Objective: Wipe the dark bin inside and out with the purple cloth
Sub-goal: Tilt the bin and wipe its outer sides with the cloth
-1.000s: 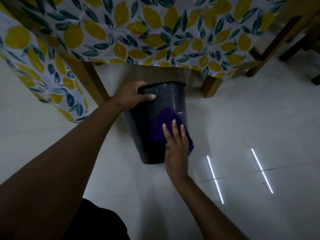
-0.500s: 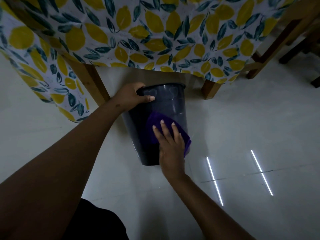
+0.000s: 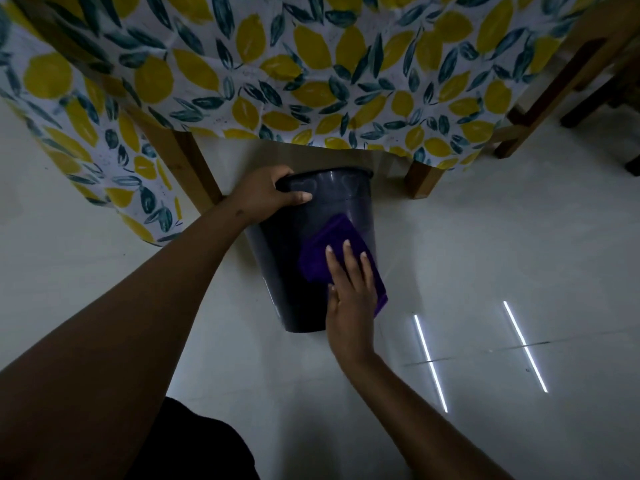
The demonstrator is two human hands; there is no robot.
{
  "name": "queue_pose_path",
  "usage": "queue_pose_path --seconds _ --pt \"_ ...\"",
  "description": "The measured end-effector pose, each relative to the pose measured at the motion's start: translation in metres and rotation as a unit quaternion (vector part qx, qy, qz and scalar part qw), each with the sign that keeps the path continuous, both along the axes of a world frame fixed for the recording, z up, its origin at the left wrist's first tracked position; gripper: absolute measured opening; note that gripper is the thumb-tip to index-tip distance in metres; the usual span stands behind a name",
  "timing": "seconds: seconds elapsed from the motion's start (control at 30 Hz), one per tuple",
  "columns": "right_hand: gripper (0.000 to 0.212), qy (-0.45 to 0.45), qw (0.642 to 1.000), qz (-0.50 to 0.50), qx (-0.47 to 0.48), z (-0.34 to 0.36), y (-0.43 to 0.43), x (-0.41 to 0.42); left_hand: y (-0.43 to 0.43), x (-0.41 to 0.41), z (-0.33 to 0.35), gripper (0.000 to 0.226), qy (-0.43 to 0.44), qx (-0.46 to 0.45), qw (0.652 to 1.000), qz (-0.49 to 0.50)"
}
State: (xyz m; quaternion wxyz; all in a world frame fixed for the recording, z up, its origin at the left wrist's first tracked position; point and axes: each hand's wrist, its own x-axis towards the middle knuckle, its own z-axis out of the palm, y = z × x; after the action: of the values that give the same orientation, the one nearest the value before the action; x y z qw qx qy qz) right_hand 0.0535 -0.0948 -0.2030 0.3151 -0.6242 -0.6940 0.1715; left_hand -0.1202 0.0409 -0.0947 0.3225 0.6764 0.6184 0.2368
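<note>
The dark bin [image 3: 287, 271] stands on the pale floor, tilted with its rim toward the table and its outer wall facing me. My left hand [image 3: 266, 197] grips the rim at the near left, fingers curled over the edge into the bin. The purple cloth [image 3: 329, 247] lies flat on the right side of the outer wall. My right hand [image 3: 349, 289] presses the cloth against the bin with straight fingers. The inside of the bin is hidden from me.
A table with a lemon-and-leaf cloth [image 3: 311, 81] hangs just behind the bin, its wooden legs [image 3: 194, 168] to the left and right [image 3: 420, 180]. More wooden furniture legs [image 3: 540, 109] stand at the far right. Glossy floor tiles [image 3: 485, 271] reflect two light strips.
My right hand slid the purple cloth leftward and up across the bin wall, then back down toward the right. My left hand kept its grip on the rim.
</note>
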Motion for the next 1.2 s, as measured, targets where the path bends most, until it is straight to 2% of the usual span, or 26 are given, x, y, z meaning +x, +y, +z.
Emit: queue_pose_path --seconds 0.07,0.13,0.2,0.27,0.33,0.43,0.5,0.57,0.63,0.77,0.83,0.93,1.03,1.13,1.2 --pt "0.06 0.042 0.999 -0.02 -0.01 0.001 0.009 0.003 0.0 0.001 0.0 0.035 0.0 -0.002 1.0 -0.003" --pt "0.054 0.129 0.989 -0.059 -0.036 0.007 0.033 0.009 -0.001 0.0 0.001 0.032 -0.011 -0.007 1.0 -0.002" --pt "0.051 0.246 0.96 -0.095 -0.095 0.015 0.063 0.017 -0.002 -0.001 0.001 0.027 -0.022 -0.011 1.0 0.001" --pt "0.051 0.29 0.942 -0.115 -0.126 0.019 0.074 0.018 -0.003 -0.002 0.001 0.024 -0.02 -0.009 1.0 0.005" --pt "0.053 0.221 0.965 -0.114 -0.088 0.019 0.058 0.009 -0.002 -0.003 -0.001 0.025 -0.019 -0.01 1.0 0.011" --pt "0.066 0.003 0.999 -0.044 0.0 0.005 0.005 -0.007 0.001 -0.002 -0.002 0.028 -0.008 -0.01 1.0 0.007" --pt "0.081 -0.129 0.991 0.037 0.021 -0.013 -0.021 -0.014 0.003 -0.001 -0.002 0.029 0.0 -0.008 1.0 0.001" --pt "0.094 -0.205 0.975 0.08 0.028 -0.025 -0.032 -0.015 0.004 0.001 -0.001 0.032 0.0 -0.016 1.0 -0.012" --pt "0.096 -0.225 0.971 0.077 0.025 -0.027 -0.032 -0.015 0.004 0.002 -0.001 0.035 0.005 -0.022 0.999 -0.024" --pt "0.073 -0.169 0.983 0.06 0.032 0.002 -0.006 -0.013 0.001 0.002 0.003 0.026 -0.01 -0.034 0.999 -0.014" --pt "0.067 -0.132 0.99 0.039 0.023 0.024 0.021 -0.013 0.0 0.005 0.004 0.031 -0.002 -0.031 0.999 -0.023" --pt "0.065 -0.122 0.99 0.064 0.016 0.036 0.043 -0.012 0.0 0.006 0.003 0.044 0.003 -0.021 1.0 -0.012" --pt "0.068 -0.142 0.986 0.085 0.024 0.017 0.021 -0.007 -0.001 0.001 0.002 0.045 -0.004 -0.016 1.0 0.002" --pt "0.084 -0.202 0.97 0.128 0.043 -0.016 -0.023 0.003 -0.001 -0.002 -0.001 0.046 -0.007 -0.01 1.0 0.014" --pt "0.087 -0.207 0.968 0.135 0.047 -0.024 -0.033 0.006 -0.001 -0.002 -0.003 0.045 -0.02 -0.016 0.999 0.025"
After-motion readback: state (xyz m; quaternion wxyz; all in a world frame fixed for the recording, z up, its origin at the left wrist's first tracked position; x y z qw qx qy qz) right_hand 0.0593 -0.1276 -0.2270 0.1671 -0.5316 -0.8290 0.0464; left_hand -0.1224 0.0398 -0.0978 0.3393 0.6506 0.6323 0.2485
